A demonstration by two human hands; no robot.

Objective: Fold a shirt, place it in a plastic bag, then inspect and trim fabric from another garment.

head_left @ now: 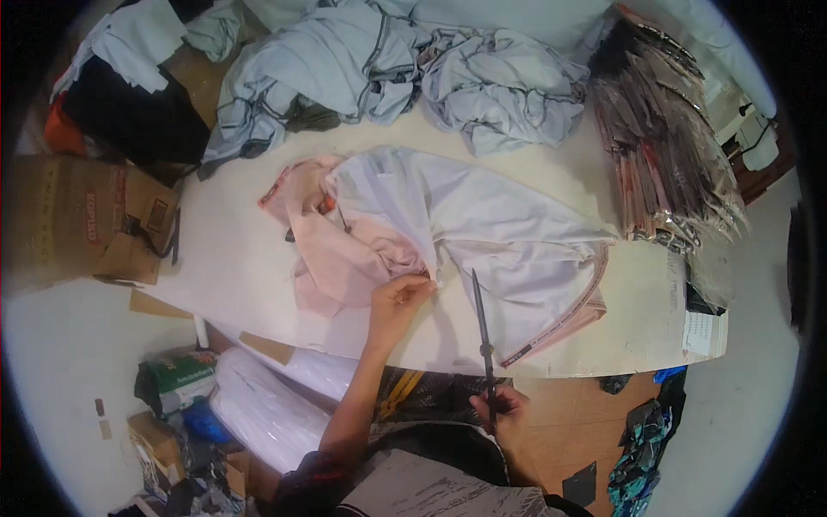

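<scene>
A white and pink garment (508, 202) lies spread and rumpled across the table, its pink part bunched at the left. Along its lower right edge runs a dark printed band (568, 319). My left hand (401, 300) pinches the cloth at the near edge, where the pink meets the white. In my right hand (504, 407), near the table's front edge, is a pair of dark scissors (480, 314). Their long blades point away from me over the white cloth and look closed. My right fingers wrap round the handles, partly hiding them.
Heaps of pale grey garments (327, 69) lie along the table's far side. A tall stack of bagged clothes (659, 129) stands at the right. A cardboard box (86, 220) sits at the left, with white plastic-wrapped rolls (267, 409) below the table (228, 224).
</scene>
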